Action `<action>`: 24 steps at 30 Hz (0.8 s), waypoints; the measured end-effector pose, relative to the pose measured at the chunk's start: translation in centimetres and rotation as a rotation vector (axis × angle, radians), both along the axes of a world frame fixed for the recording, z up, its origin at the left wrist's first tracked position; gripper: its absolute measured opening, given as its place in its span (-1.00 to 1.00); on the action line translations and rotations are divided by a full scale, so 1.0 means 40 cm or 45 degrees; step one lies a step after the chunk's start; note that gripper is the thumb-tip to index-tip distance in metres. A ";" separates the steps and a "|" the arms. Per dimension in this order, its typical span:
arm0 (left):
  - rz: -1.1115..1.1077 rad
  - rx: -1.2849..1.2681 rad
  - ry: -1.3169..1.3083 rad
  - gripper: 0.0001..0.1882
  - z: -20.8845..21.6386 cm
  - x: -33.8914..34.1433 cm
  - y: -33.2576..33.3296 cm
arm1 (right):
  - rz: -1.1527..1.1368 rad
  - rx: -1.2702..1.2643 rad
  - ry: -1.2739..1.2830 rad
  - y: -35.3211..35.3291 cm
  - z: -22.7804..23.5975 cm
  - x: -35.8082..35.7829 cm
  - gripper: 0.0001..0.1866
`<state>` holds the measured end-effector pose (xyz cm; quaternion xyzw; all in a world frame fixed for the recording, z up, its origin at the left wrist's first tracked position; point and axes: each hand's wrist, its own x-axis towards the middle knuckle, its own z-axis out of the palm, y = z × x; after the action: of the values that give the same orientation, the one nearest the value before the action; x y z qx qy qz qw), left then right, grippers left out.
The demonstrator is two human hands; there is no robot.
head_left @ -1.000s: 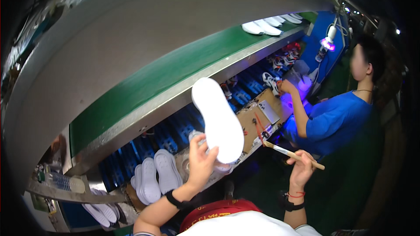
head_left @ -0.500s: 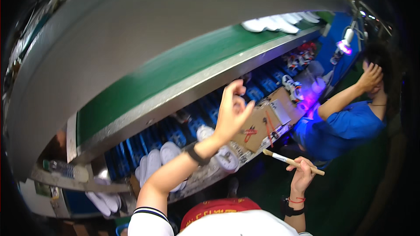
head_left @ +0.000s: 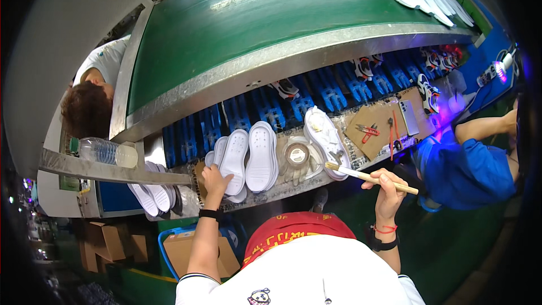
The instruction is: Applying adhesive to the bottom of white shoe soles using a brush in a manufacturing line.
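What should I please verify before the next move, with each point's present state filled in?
1. Brush secure in the right hand: ok, held by its wooden handle.
2. Left hand at the white soles: ok, it is at their near left edge.
3. Left hand's grip firm: cannot tell.
4. Bristles clear of the white shoe part behind them: cannot tell, they overlap in this view.
5. Red-handled snips away from both hands: ok, lying on the cardboard.
6. Clear bottle upright: not ok, on its side.

One brush (head_left: 361,175), one clear bottle (head_left: 106,152), one phone (head_left: 409,117), one purple lamp (head_left: 499,71) and two co-workers (head_left: 104,62) (head_left: 471,164) are seen.
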<state>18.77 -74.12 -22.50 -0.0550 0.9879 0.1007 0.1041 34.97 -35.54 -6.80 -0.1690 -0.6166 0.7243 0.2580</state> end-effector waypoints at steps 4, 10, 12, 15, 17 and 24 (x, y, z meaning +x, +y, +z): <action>-0.018 0.189 -0.087 -0.64 0.000 -0.038 -0.040 | 0.024 -0.008 -0.045 -0.018 -0.011 0.002 -0.73; -0.581 -0.068 0.498 -0.73 -0.080 -0.028 -0.116 | 0.130 -0.037 -0.031 -0.038 -0.031 -0.008 -0.75; -0.329 0.077 0.181 -0.70 -0.013 -0.042 -0.076 | 0.124 -0.033 -0.042 -0.038 -0.037 -0.007 -0.75; -0.020 0.518 0.005 -0.63 0.021 -0.016 -0.113 | 0.156 -0.041 -0.037 -0.044 -0.040 -0.009 -0.75; 0.004 0.836 0.124 -0.60 0.055 0.023 -0.107 | 0.159 -0.044 -0.043 -0.045 -0.041 -0.008 -0.75; 0.197 2.007 -0.288 -0.35 0.308 0.170 0.158 | 0.407 -0.039 -0.025 -0.085 -0.014 -0.015 -0.78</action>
<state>25.56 -67.78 -10.20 -0.0434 0.6028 0.7701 0.2044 34.39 -38.94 -7.35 -0.0797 -0.6271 0.7638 0.1305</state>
